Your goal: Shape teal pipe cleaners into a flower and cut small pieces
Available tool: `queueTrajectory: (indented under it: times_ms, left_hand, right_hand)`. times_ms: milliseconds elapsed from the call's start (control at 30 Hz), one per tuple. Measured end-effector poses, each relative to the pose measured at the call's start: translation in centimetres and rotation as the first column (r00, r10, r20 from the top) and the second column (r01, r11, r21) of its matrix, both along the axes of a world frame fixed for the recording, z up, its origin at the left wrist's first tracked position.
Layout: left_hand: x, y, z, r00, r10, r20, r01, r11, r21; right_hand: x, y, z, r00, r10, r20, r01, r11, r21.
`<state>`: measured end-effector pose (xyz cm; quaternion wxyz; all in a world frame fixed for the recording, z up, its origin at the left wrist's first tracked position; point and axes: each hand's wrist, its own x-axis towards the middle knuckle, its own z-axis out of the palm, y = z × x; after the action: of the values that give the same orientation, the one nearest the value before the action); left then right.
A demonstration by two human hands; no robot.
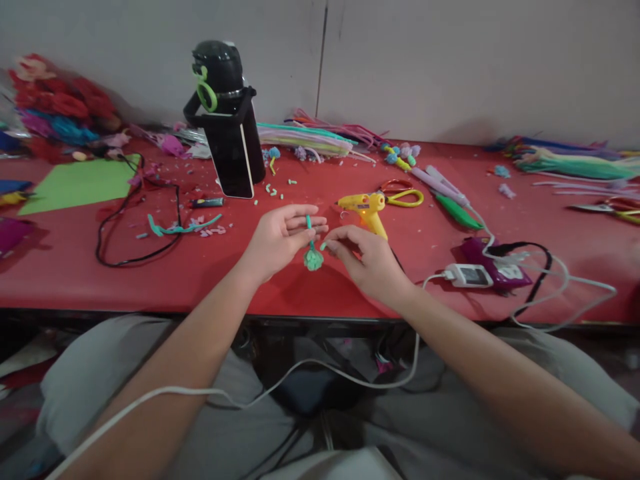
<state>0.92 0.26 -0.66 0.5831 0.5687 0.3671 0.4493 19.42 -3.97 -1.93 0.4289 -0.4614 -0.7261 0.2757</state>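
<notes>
My left hand point(285, 239) pinches the stem of a small green pipe-cleaner flower point(313, 259), whose rounded head hangs down below the fingers. Just right of it, my right hand point(367, 260) holds a short green pipe-cleaner piece point(323, 246) between thumb and index finger, close to the flower head. A yellow hot glue gun point(366, 207) lies behind the right hand, its nozzle toward the left. Scissors with yellow and red handles point(406, 197) rest beside the glue gun.
A black bottle point(220, 73) stands behind a propped phone point(230, 157). Pipe-cleaner bundles point(305, 137) lie along the wall. A black cable point(100, 240) loops at left, near a green sheet point(85, 183). A white charger point(469, 275) and cords sit at right; a white cable crosses my lap.
</notes>
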Motion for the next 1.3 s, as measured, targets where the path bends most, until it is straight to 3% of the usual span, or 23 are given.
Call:
queueTrajectory:
  times_ms: [200,433,500,600,733,933,1300]
  left_hand:
    - [0.0,0.0,0.1,1.0,0.0,0.007,0.0,1.0,-0.005]
    - [0.0,0.0,0.3,1.0,-0.001,0.0,0.001,1.0,-0.016]
    - [0.0,-0.1,0.3,1.0,-0.005,0.003,0.005,1.0,-0.02]
    - [0.1,-0.2,0.4,1.0,0.004,-0.003,-0.004,1.0,-0.025]
    - [0.1,-0.2,0.3,1.0,-0.004,-0.005,0.004,1.0,-0.019]
    - [0.2,0.0,-0.1,1.0,-0.027,0.001,0.027,1.0,-0.012]
    - [0.3,0.2,-0.5,0.999,-0.034,0.017,0.034,0.999,-0.006]
  right_hand:
    - [-0.1,0.2,-0.4,0.996,0.0,-0.093,-0.007,0.997,-0.071]
    - [-0.1,0.7,-1.1,0.963,0.043,-0.268,-0.11,0.964,-0.242]
    - [0.0,0.6,-0.9,0.98,0.019,-0.2,-0.059,0.979,-0.193]
    - [0.1,0.3,-0.6,0.997,-0.052,0.057,0.05,0.998,0.037]
    - [0.3,0.1,-0.4,0.944,-0.093,0.317,-0.001,0.958,0.286]
    - [0.3,0.4,-1.2,0.927,-0.12,0.356,-0.056,0.893,0.447]
    - [0.0,0.5,-1.5,0.928,-0.114,0.354,-0.072,0.879,0.472]
